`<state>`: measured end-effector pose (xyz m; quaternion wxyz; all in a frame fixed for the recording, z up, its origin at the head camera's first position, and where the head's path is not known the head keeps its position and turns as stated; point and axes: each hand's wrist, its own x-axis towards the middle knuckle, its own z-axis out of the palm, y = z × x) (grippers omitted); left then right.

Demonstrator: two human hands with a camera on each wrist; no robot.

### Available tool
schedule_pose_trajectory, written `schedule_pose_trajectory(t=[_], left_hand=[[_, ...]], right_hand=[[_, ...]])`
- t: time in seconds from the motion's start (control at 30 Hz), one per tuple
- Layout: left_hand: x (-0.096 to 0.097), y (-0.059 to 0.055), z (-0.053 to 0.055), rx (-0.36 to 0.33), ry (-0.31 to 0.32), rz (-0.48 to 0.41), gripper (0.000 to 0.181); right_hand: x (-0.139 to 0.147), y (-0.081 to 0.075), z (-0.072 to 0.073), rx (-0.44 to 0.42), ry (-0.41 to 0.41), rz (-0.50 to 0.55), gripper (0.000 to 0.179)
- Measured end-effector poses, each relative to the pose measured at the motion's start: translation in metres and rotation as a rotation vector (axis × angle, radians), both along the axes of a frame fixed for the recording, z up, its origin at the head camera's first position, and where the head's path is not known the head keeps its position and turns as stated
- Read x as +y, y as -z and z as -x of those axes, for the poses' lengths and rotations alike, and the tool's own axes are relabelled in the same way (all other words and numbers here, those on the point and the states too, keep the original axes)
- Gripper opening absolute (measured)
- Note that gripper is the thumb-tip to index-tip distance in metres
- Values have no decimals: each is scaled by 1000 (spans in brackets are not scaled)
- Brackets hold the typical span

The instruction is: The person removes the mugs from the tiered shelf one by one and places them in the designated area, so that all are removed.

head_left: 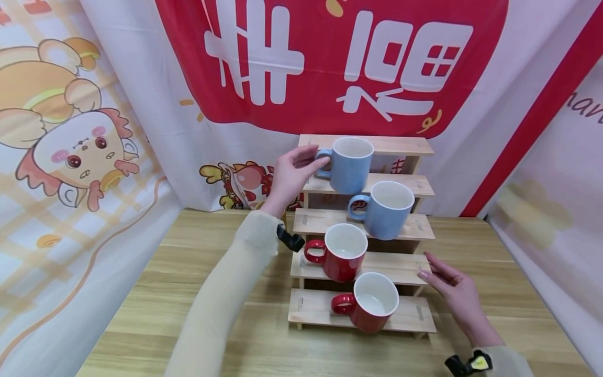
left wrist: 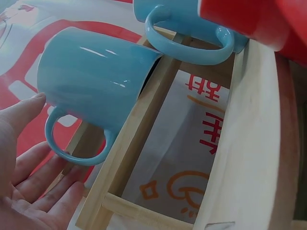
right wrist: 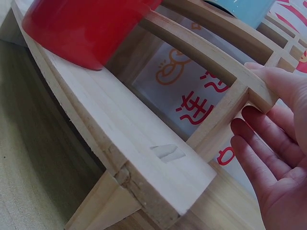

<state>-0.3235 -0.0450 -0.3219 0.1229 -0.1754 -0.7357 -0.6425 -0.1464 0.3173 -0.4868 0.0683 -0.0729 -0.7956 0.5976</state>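
A tiered wooden stand [head_left: 395, 269] carries two light-blue mugs above two red mugs, one to a step. Beside the upper blue mug [head_left: 350, 167], on the second step from the top, is my left hand [head_left: 293, 175]. Its thumb tip lies by the mug wall near the handle, and its fingers stretch loosely behind the handle [left wrist: 79, 158], not curled round it. My right hand [head_left: 454, 290] pinches the right end of the second step from the bottom, thumb on top and fingers below. The lower blue mug [head_left: 388, 212] sits one step down from the upper one.
The upper red mug [head_left: 341, 254] and the lower red mug [head_left: 372, 303] stand on the two lowest steps, handles to the left. Under the stand is a wood-grain table [head_left: 198, 293]. A red and white printed cloth [head_left: 325, 112] hangs close behind it.
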Motion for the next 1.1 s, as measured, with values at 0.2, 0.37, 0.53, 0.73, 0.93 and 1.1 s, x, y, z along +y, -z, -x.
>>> schedule_pose_trajectory(t=[0.2,0.37,0.53,0.73,0.93,1.1], left_hand=[[4,-2,5,-28,3,7,52],[7,-1,9,-44,26,-8,49],[10,-1,12,-94,64,-48,45],[11,-3,15,-134,73,-45,39],[11,-6,14,-165,68,-5,38],[12,-9,12,-180,77,28,37]], right_hand=[[0,0,1,-7,-1,0,66],[-1,0,1,0,-3,-1,65],[-1,0,0,-1,-1,-9,65],[-1,0,0,-7,0,-1,65],[-1,1,0,0,-4,11,64],[-1,0,0,-6,-6,0,65]])
